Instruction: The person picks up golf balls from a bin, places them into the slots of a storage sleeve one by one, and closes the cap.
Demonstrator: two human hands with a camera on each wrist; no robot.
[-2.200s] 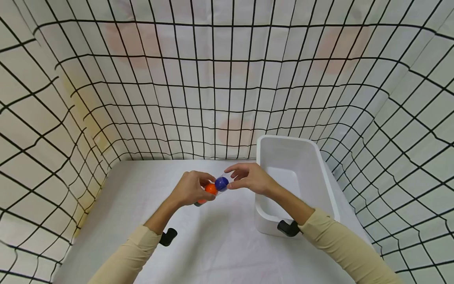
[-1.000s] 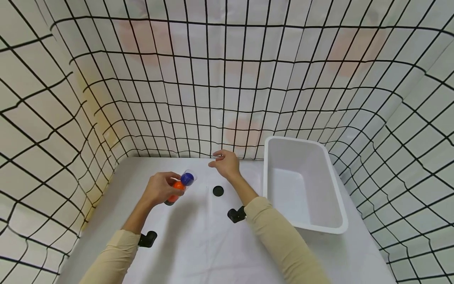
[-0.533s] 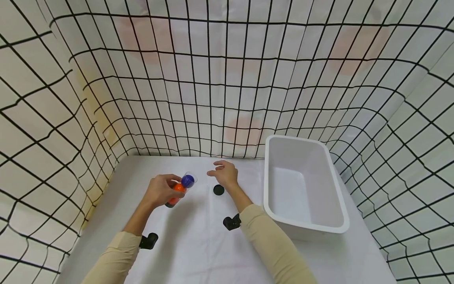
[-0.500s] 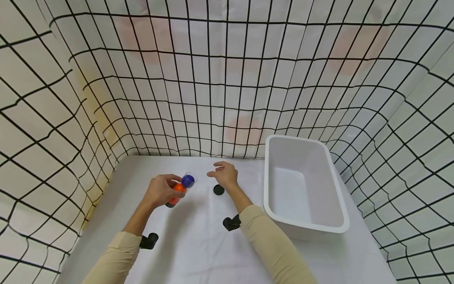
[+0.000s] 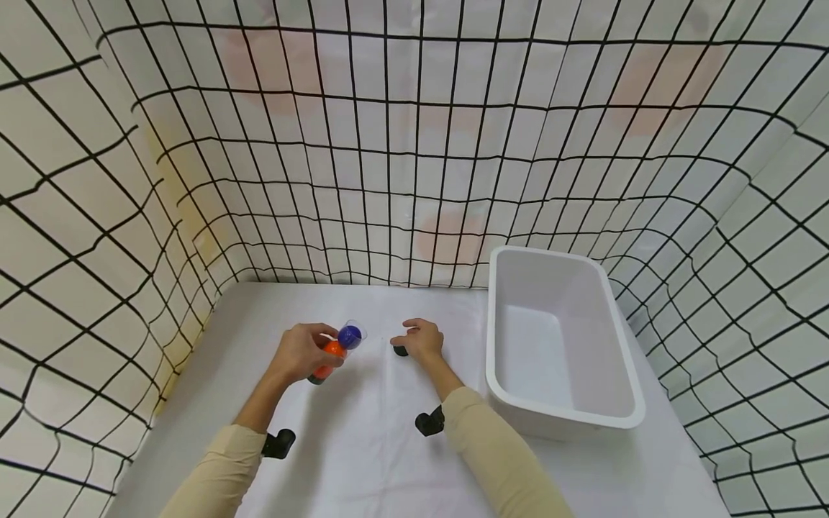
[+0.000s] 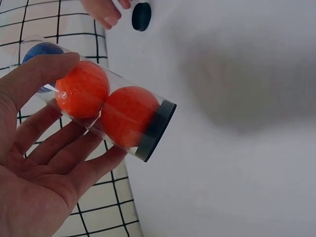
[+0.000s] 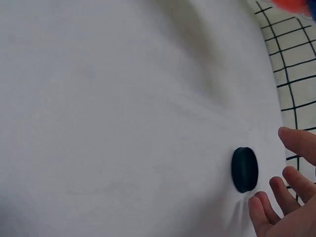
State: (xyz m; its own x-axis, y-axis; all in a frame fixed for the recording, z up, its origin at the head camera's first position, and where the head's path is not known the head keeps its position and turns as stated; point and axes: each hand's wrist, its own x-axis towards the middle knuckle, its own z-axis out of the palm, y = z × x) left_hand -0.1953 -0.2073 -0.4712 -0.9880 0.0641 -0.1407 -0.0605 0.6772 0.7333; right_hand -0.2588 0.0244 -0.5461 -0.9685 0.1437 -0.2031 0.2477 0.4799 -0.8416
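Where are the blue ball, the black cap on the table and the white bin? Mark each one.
blue ball (image 5: 350,336), head view, the middle of the ball at the tube's open end.
black cap (image 7: 245,169), right wrist view, the middle of the cap's flat face.
white bin (image 5: 565,419), head view, its near rim.

Clear plastic tube (image 6: 98,106), held in left hand (image 5: 299,354), fingers and thumb wrapped round it, lifted off the white table and tilted, open mouth up and away from the person. Black cap (image 6: 157,131) on its bottom end. Inside, in a row: two orange balls (image 6: 129,116), touching, at the capped end; one blue ball (image 5: 350,336) at the open mouth. Loose black lid (image 7: 245,169), round and flat, lies on the table, just right of the tube. Right hand (image 5: 422,340) hovers right over lid, fingers loosely curled; contact can't be told.
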